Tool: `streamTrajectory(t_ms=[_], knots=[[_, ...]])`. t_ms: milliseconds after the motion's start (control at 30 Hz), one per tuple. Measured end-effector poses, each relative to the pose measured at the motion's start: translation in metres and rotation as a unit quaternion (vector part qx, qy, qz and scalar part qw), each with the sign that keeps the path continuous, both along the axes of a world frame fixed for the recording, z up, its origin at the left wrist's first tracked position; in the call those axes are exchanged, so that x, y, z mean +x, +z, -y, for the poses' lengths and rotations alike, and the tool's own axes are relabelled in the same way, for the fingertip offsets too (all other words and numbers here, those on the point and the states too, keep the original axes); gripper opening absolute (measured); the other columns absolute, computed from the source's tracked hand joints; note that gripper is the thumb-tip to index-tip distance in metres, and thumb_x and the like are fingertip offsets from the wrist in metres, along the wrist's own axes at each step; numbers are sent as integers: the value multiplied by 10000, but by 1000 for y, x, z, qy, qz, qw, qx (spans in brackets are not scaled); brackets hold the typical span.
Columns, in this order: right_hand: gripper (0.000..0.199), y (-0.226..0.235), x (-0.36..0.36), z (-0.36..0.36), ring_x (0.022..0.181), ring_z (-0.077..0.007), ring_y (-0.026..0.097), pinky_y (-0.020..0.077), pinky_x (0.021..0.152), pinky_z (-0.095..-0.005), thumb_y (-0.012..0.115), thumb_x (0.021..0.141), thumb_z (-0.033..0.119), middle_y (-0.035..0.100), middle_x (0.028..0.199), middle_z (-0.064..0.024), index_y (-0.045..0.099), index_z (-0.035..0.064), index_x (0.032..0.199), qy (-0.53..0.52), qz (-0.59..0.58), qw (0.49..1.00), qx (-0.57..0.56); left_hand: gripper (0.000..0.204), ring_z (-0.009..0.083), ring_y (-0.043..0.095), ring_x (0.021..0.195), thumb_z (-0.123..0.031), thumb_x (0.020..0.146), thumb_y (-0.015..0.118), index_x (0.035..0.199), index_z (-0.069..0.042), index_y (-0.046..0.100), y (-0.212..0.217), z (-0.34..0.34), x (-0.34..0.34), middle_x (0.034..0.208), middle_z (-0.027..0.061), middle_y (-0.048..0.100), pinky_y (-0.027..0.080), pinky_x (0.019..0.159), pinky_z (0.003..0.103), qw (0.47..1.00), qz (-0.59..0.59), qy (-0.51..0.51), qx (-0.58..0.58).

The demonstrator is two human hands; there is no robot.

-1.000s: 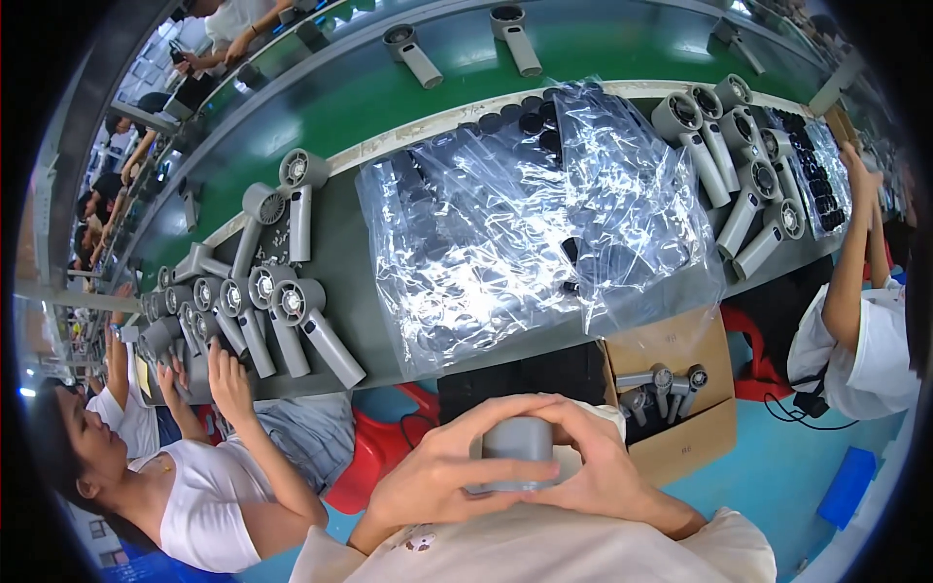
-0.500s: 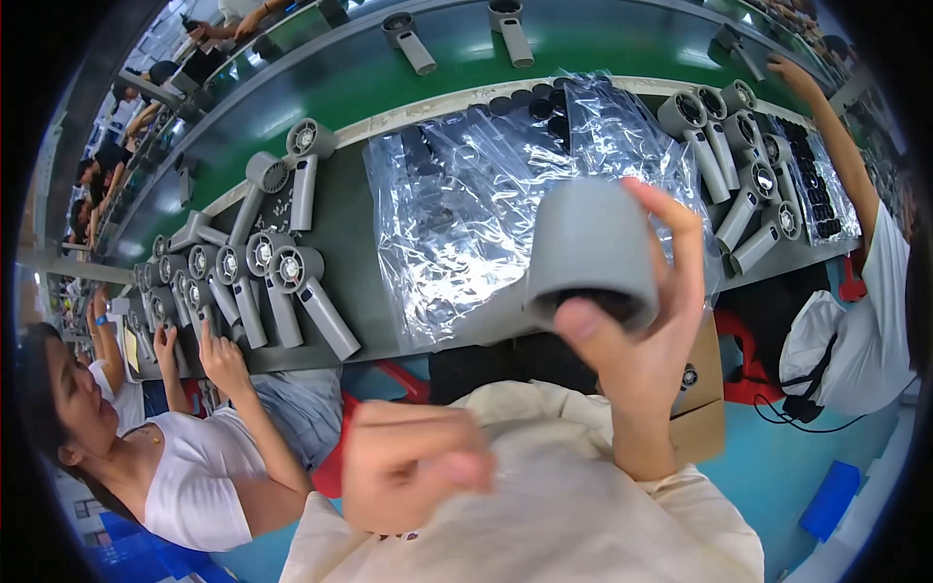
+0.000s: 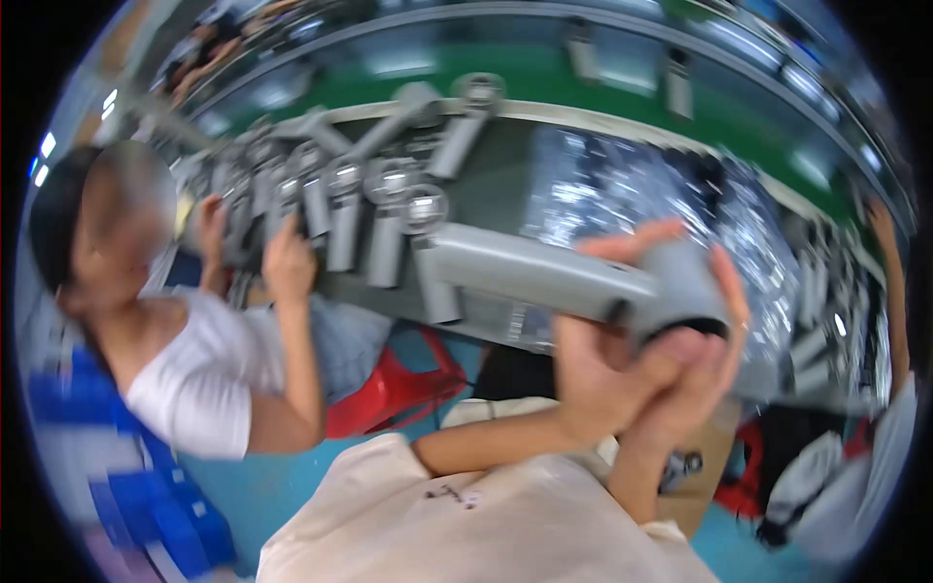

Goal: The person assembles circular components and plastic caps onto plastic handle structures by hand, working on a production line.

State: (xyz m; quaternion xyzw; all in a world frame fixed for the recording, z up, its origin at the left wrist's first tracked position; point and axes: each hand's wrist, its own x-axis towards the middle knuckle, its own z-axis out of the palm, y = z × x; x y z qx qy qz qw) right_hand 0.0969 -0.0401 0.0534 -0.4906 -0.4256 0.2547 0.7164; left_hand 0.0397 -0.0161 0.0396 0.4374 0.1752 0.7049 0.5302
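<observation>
A grey handheld fan (image 3: 544, 267) is held up in front of me, its handle stretching to the left and its round head at the right. My right hand (image 3: 685, 394) is closed around the head, with fingers along its far right side. From the left, my left hand (image 3: 593, 379) wraps the fan where handle meets head, with fingers showing above it. A thumb lies at the dark open end of the head; blur hides which hand it belongs to. Beyond the fan, clear plastic bags (image 3: 583, 185) with black round parts lie on the bench.
Several grey fans (image 3: 389, 233) cover the bench to the left, and more fans (image 3: 812, 291) lie at the right. A green conveyor (image 3: 525, 83) runs behind. At my left sits a co-worker (image 3: 209, 360), near a red stool (image 3: 398, 379). A cardboard box (image 3: 714, 457) stands below the bench.
My left hand has risen from my lap to the fan. The fan has turned, so its handle now shows pointing left. The view has swung toward the left.
</observation>
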Motion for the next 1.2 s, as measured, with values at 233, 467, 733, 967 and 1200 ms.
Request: streamTrajectory(t_ms=[233, 467, 733, 967, 1200], knots=[[630, -2, -12, -7, 1068, -302, 532, 446, 892, -388, 497, 863, 456, 499, 1198, -190, 469, -46, 1242, 24, -89, 995, -32, 592, 231, 461, 1122, -36, 747, 717, 1210, -84, 352, 5, -2, -2, 1286, 266, 413, 429, 902, 332, 999, 17, 6, -46], [769, 3, -1, -25, 1067, -280, 547, 450, 901, -363, 616, 818, 496, 527, 1179, -188, 409, -61, 1306, -7, -41, 998, 41, 610, 163, 418, 1195, -93, 802, 683, 1293, 18, 339, 16, -12, -7, 1315, 164, 425, 342, 986, 302, 989, 40, -97, -105], [710, -3, 32, -35, 990, -189, 553, 433, 880, -286, 742, 770, 302, 566, 1109, -135, 405, -21, 1304, 95, -169, 974, 115, 401, 292, 611, 957, -185, 836, 636, 1129, 70, 537, 44, 5, -87, 925, 195, 637, 473, 834, 382, 912, -339, -147, 176], [636, 0, 14, -24, 1065, -175, 523, 391, 942, -289, 653, 859, 351, 558, 1161, -124, 417, -6, 1329, 145, -162, 972, 85, 657, 348, 425, 1248, -230, 835, 650, 1324, 91, 350, 19, -24, -29, 1324, 294, 422, 338, 1037, 414, 927, -333, 49, 166], [710, -5, 10, -23, 1144, -202, 490, 431, 924, -314, 344, 955, 519, 470, 1301, -151, 307, -37, 1394, 173, -111, 977, 56, 600, 348, 455, 1213, -198, 866, 592, 1323, 101, 343, 10, -24, -27, 1311, 300, 429, 357, 1024, 407, 916, -339, 86, 197]])
